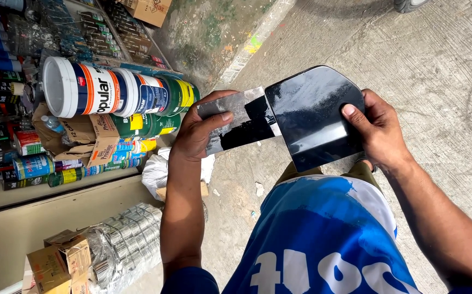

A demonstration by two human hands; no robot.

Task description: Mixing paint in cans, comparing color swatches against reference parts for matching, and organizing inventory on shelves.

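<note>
My left hand (198,133) grips a flat metal scraper blade (238,122), grey with a glossy black smear across it. My right hand (374,128) holds a shiny black panel (315,111) with a rounded top corner, thumb pressed on its right side. The scraper's right end lies against the left edge of the panel. Both are held in front of my blue and white shirt (323,239), above a concrete floor (442,65).
At the left stands a shelf with stacked paint buckets (91,87), cans (154,122) and cardboard boxes (97,141). Lower left are wrapped metal rolls (130,239) and small cartons (56,264). A white plastic bag (157,169) lies by the shelf.
</note>
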